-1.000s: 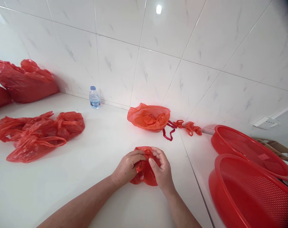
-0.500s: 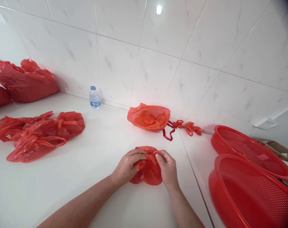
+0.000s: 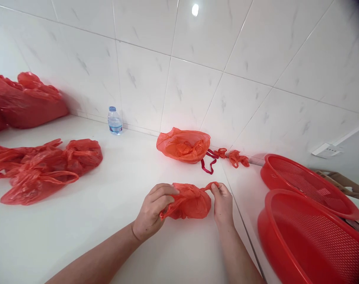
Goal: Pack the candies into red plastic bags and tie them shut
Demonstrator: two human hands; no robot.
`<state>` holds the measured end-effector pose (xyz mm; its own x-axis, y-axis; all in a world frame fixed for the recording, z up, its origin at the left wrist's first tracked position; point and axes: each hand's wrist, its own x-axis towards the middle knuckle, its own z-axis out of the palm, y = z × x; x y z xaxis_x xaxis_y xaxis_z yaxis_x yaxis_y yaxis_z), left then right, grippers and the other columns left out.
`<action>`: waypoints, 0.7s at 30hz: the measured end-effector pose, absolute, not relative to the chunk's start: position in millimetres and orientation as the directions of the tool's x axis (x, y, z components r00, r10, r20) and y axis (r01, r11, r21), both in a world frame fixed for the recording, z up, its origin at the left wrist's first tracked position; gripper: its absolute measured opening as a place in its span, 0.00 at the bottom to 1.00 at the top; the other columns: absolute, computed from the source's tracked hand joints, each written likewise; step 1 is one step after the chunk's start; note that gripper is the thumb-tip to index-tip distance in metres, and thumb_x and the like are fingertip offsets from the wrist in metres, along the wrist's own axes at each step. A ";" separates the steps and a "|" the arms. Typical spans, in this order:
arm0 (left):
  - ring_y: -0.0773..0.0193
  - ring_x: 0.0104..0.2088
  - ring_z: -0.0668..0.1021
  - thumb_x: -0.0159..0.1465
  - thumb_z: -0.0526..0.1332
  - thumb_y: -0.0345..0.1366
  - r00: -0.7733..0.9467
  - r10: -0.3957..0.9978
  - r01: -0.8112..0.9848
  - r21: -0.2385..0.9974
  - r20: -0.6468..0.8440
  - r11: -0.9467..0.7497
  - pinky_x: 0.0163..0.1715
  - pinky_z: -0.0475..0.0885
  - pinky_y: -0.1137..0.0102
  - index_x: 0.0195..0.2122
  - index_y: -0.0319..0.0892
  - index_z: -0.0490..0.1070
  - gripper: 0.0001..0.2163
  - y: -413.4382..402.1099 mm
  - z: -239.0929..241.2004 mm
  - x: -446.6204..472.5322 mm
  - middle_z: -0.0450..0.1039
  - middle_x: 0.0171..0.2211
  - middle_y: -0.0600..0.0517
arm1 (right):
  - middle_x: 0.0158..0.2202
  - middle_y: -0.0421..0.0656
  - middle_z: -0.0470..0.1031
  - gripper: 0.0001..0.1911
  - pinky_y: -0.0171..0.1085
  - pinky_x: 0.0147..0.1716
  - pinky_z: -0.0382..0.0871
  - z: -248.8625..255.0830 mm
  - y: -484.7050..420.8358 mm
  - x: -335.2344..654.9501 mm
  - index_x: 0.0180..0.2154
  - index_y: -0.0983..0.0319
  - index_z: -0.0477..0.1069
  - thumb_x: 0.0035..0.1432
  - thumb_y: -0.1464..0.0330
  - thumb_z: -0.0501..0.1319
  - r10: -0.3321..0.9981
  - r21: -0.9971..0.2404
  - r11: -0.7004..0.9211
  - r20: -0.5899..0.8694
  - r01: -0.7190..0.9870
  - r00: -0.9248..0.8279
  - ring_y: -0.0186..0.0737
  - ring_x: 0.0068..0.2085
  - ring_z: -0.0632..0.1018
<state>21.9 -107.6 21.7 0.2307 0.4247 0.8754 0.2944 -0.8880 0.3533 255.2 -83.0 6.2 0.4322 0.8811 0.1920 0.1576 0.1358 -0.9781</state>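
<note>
A small red plastic bag [image 3: 189, 202] lies on the white counter [image 3: 114, 221] between my hands. My left hand [image 3: 152, 210] is closed, pinching the bag's left handle end near the counter. My right hand [image 3: 222, 202] is closed too, pinching the bag's right handle, which stretches up from the bag's top. The two handles are drawn out to opposite sides.
An open orange-red bag [image 3: 184, 145] with dark red ties sits by the tiled wall, small knotted scraps [image 3: 238, 158] beside it. Several red bags [image 3: 46, 165] lie at left, bigger ones [image 3: 25, 100] behind. A water bottle [image 3: 114, 121] stands at the wall. Two red mesh baskets [image 3: 312, 232] are at right.
My hands were together on top of the bag; they have moved apart, each pulling a handle sideways. The view has shifted slightly.
</note>
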 end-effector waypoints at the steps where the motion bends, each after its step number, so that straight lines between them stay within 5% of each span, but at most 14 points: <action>1: 0.61 0.42 0.72 0.59 0.49 0.17 0.241 0.424 0.281 0.355 0.873 -0.892 0.39 0.72 0.62 0.35 0.42 0.65 0.13 -107.6 21.1 22.8 0.73 0.38 0.47 | 0.31 0.41 0.75 0.11 0.37 0.37 0.66 1.7 -79.9 259.2 0.28 0.60 0.70 0.53 0.59 0.58 0.882 -0.979 0.111 0.178 0.174 0.437 0.39 0.35 0.73; 7: 0.62 0.39 0.73 0.59 0.50 0.18 0.269 0.416 0.243 0.356 0.869 -0.902 0.37 0.73 0.64 0.35 0.42 0.64 0.12 -109.0 19.5 27.5 0.73 0.35 0.47 | 0.24 0.39 0.74 0.13 0.35 0.24 0.63 -15.2 -67.0 274.1 0.25 0.60 0.70 0.48 0.57 0.58 0.867 -0.972 0.017 0.131 0.235 0.480 0.37 0.25 0.70; 16: 0.62 0.40 0.73 0.60 0.49 0.19 0.270 0.485 0.305 0.404 0.832 -0.862 0.37 0.72 0.64 0.34 0.42 0.66 0.12 -104.2 14.1 23.9 0.73 0.35 0.48 | 0.25 0.40 0.75 0.13 0.34 0.25 0.63 -22.3 -60.1 277.1 0.25 0.61 0.71 0.48 0.57 0.58 0.863 -0.961 -0.001 0.140 0.277 0.485 0.38 0.27 0.71; 19: 0.56 0.52 0.69 0.63 0.52 0.26 0.284 0.591 0.484 0.420 0.755 -0.768 0.46 0.70 0.58 0.40 0.43 0.69 0.09 -99.2 14.6 19.9 0.71 0.47 0.45 | 0.27 0.40 0.75 0.13 0.34 0.27 0.64 -22.8 -60.2 277.6 0.26 0.61 0.70 0.49 0.57 0.58 0.868 -0.961 0.002 0.139 0.277 0.476 0.38 0.28 0.71; 21: 0.46 0.62 0.56 0.62 0.57 0.34 0.290 0.671 0.629 0.392 0.682 -0.671 0.54 0.62 0.49 0.51 0.45 0.67 0.15 -96.7 15.4 18.4 0.59 0.60 0.43 | 0.27 0.39 0.73 0.14 0.34 0.27 0.64 -22.7 -60.7 277.2 0.28 0.61 0.70 0.49 0.56 0.58 0.872 -0.962 0.006 0.139 0.274 0.469 0.37 0.27 0.70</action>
